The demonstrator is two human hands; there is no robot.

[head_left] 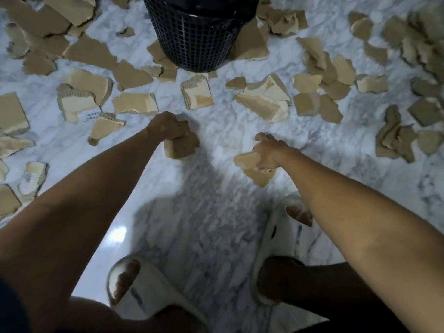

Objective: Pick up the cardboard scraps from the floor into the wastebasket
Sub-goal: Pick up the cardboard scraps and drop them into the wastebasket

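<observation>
A black mesh wastebasket [195,37] stands at the top centre on the white marble floor. Torn brown cardboard scraps lie all around it, such as one [198,94] just in front of the basket and a folded one [264,102] to its right. My left hand [167,127] grips a brown cardboard scrap [183,146] below the basket. My right hand [268,151] holds pale cardboard scraps [248,159], with another piece [259,177] hanging under it. Both hands are held low over the floor, short of the basket.
My two feet in white slippers [134,287] [281,236] stand on bare marble [204,224] at the bottom. Dense scraps cover the far left [36,18] and far right [422,44]. A scrap with a barcode label [79,106] lies left of my left hand.
</observation>
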